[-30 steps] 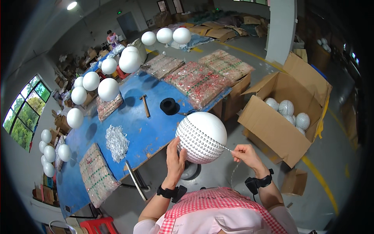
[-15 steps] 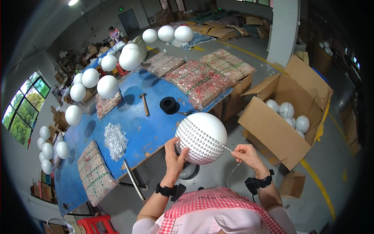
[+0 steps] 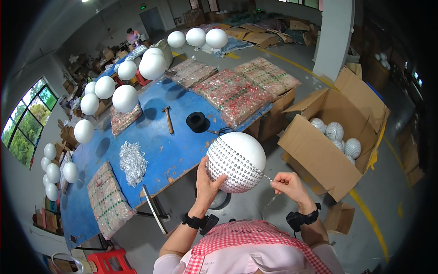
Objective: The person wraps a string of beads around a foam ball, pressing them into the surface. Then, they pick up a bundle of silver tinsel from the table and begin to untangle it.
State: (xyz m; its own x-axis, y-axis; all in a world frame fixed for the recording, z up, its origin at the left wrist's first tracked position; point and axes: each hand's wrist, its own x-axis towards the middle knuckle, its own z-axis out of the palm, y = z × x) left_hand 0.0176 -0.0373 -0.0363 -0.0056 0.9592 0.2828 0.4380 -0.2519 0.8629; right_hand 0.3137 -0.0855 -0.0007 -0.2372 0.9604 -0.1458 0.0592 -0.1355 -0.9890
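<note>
A workshop is spreading around a long blue worktable [image 3: 178,150], where a hammer [image 3: 169,124] and plastic-wrapped bundles [image 3: 232,93] are lying. White balls [image 3: 153,66] are clustering above and along it. An open carton [image 3: 317,157] is holding silver-banded balls [image 3: 335,131], yellow lines [image 3: 373,226] are marking the grey floor [image 3: 273,157], and a co-worker [image 3: 132,36] is showing far back.

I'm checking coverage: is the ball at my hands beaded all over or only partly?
Partly: silver beads cover the lower left of the ball, but its upper right is bare white. Its underside is hidden.
</note>
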